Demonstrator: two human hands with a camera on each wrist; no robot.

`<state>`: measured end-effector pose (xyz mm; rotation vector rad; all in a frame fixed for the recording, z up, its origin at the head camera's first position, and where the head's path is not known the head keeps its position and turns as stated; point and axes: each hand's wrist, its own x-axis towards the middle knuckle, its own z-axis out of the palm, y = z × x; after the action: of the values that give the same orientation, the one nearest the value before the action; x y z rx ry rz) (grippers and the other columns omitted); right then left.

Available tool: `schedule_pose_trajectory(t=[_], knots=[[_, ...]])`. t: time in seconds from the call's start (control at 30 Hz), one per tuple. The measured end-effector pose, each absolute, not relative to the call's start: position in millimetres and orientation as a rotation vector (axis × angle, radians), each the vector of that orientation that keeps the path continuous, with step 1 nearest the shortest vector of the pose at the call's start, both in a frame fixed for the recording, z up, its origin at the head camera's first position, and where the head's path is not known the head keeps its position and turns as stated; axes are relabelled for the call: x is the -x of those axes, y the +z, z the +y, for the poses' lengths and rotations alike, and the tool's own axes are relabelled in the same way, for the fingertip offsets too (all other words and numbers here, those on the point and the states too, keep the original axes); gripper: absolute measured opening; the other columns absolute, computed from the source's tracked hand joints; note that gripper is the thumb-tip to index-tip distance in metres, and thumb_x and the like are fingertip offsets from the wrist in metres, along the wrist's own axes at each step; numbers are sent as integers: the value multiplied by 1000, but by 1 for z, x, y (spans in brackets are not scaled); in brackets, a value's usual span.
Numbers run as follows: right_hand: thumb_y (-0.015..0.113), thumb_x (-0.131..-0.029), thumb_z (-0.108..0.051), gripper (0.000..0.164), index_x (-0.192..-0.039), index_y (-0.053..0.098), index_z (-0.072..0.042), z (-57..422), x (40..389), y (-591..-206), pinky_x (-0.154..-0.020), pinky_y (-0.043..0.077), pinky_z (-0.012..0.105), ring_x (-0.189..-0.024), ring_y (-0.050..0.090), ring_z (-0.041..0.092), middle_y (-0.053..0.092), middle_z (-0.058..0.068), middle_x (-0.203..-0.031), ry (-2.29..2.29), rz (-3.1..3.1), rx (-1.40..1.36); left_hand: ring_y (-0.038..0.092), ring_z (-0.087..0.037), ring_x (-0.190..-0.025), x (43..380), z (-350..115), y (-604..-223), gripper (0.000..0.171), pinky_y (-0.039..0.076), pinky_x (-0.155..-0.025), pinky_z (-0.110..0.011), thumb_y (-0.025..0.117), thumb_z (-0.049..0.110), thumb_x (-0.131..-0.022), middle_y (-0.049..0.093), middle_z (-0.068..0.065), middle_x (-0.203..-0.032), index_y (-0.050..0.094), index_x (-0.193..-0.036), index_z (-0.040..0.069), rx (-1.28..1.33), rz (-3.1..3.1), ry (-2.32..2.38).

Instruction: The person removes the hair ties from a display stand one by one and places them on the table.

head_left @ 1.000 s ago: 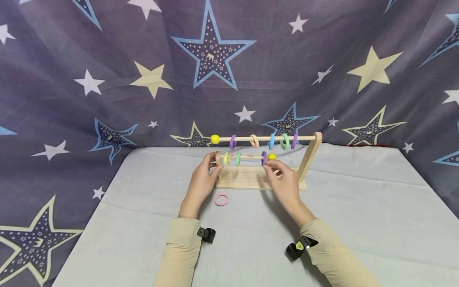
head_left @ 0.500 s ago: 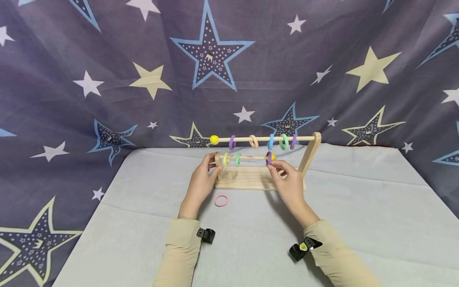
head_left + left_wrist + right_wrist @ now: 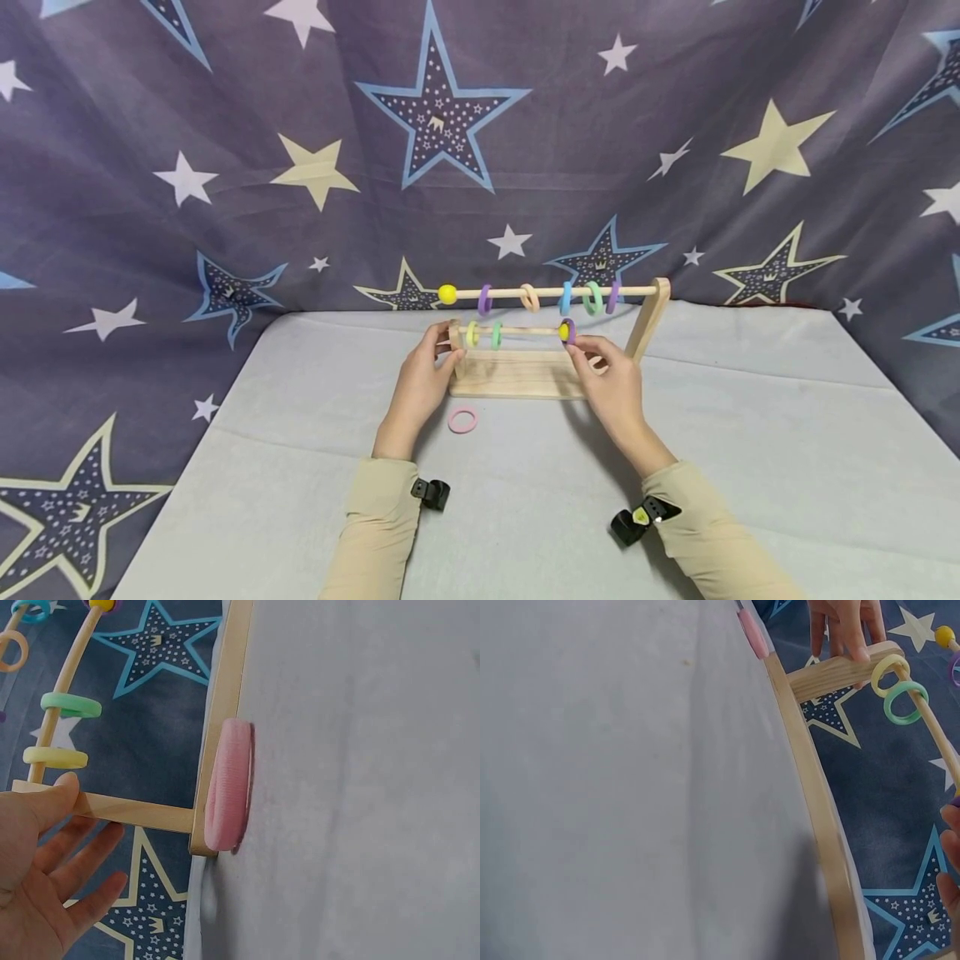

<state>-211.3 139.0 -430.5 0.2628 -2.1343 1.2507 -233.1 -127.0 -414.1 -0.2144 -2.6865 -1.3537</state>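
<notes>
My right hand [image 3: 613,390] pinches a purple ring [image 3: 572,330] between thumb and fingertips. The ring is around the yellow ball [image 3: 564,332] at the free right end of the lower rod. A yellow ring [image 3: 472,335] and a green ring [image 3: 497,336] hang on that rod's left part. With thumb in front and fingers behind, my left hand [image 3: 424,382] grips the short upright [image 3: 142,811] of the wooden stand. Only the fingertips of my right hand [image 3: 950,859] show at the edge of the right wrist view.
A pink ring [image 3: 462,432] lies on the grey cloth in front of the stand's base [image 3: 517,375]. The upper rod [image 3: 510,292] carries several coloured rings and a yellow ball [image 3: 447,293] at its left end. A tall upright [image 3: 647,321] stands right. Star-patterned fabric [image 3: 480,208] hangs behind.
My right hand has moved right, sliding the purple ring along the lower rod from left of the yellow end ball to around it. My left hand stays on the upright.
</notes>
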Motion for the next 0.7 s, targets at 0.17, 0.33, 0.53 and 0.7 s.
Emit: schedule_pose_trajectory(t=[0.17, 0.33, 0.53, 0.7], knots=[[74, -89, -8, 9, -96, 74, -2, 142, 211, -432, -66, 51, 31, -72, 64, 17, 75, 8, -87, 1238, -2146, -259, 61, -26, -118, 233, -128, -415, 48, 42, -106, -44, 62, 17, -99, 59, -13, -133, 45, -143, 8, 212, -2680, -1353], [74, -89, -8, 9, -96, 74, -3, 147, 209, -433, -66, 51, 31, -73, 64, 17, 75, 7, -87, 1222, -2156, -268, 60, -26, -118, 232, -128, -415, 49, 42, -106, -44, 62, 18, -99, 59, -12, -134, 44, -144, 9, 216, -2679, -1353], [76, -88, -9, 9, -95, 75, -4, 155, 207, -435, -66, 52, 31, -72, 64, 17, 75, 6, -88, 1193, -2185, -288, 60, -26, -119, 232, -128, -415, 49, 41, -106, -44, 62, 18, -99, 58, -13, -134, 44, -144, 9, 223, -2679, -1360], [77, -87, -8, 8, -94, 75, -4, 158, 203, -435, -64, 53, 31, -69, 63, 15, 75, 6, -88, 1189, -2232, -307, 60, -26, -119, 234, -127, -415, 49, 41, -106, -43, 62, 17, -99, 58, -14, -134, 44, -144, 8, 225, -2680, -1362]])
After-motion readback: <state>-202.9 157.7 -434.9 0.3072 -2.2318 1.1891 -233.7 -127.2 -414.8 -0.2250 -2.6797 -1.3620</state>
